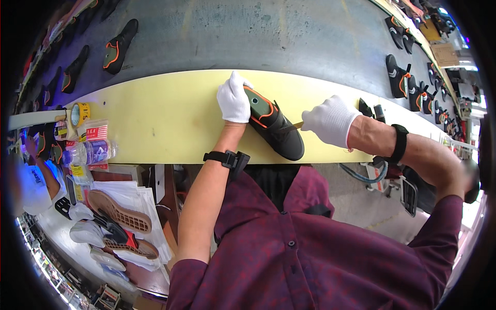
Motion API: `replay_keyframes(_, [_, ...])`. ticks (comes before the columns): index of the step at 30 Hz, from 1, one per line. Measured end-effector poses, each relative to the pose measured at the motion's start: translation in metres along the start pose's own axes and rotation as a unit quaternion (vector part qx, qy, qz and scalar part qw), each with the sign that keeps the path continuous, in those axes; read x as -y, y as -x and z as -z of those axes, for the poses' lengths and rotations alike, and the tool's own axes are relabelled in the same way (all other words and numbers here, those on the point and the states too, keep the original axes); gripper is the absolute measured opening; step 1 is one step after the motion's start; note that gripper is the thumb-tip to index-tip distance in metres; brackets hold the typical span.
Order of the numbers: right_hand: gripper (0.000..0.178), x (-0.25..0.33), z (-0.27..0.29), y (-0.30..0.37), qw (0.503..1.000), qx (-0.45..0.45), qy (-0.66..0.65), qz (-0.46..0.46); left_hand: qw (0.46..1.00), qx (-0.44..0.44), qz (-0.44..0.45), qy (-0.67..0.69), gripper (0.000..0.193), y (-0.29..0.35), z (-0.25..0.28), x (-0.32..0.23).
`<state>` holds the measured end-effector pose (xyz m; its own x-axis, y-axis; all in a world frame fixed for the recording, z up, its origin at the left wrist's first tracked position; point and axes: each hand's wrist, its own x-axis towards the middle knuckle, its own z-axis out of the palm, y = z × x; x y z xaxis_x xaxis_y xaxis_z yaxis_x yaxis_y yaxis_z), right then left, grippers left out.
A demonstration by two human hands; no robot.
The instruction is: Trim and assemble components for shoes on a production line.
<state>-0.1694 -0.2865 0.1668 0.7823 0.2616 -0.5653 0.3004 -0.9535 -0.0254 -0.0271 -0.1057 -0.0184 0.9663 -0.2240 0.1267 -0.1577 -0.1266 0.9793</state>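
Observation:
A black shoe (283, 135) with orange trim and a green insole lies slantwise on the yellow worktop, its toe toward me and to the right. My left hand (233, 99), in a white knit glove, is closed on the heel end of the shoe. My right hand (329, 121), gloved the same way, is closed on a thin brownish tool (294, 126). The tool's far end meets the shoe's upper near the laces area; its tip is too small to make out, so I cannot tell its kind.
The yellow worktop (165, 119) borders a dark grey belt (232, 36) carrying black shoes (121, 46) at left and more shoes (397, 76) at right. A tape roll (80, 113) and plastic bottle (93, 153) stand at left, above shoe soles (120, 211) on papers. Small black items (373, 110) lie right.

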Motion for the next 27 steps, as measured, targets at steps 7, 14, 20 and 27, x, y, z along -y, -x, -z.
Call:
replay_keyframes(7, [0.018, 0.042, 0.049, -0.047, 0.958, 0.274, 0.085, 0.008, 1.000, -0.001, 0.001, 0.004, 0.071, 0.005, -0.003, 0.000])
replay_keyframes(14, [0.018, 0.043, 0.037, -0.050, 0.967, 0.253, 0.029, -0.032, 0.999, 0.027, -0.022, 0.037, 0.066, -0.002, 0.001, 0.008])
replay_keyframes(20, [0.025, 0.029, 0.045, -0.009, 0.981, 0.177, 0.069, -0.029, 0.995, 0.069, -0.036, 0.062, 0.066, -0.005, 0.003, 0.008])
replay_keyframes(27, [0.019, 0.010, 0.034, 0.006, 0.994, 0.093, 0.034, -0.039, 0.995, 0.064, -0.063, 0.038, 0.067, -0.005, 0.002, 0.008])
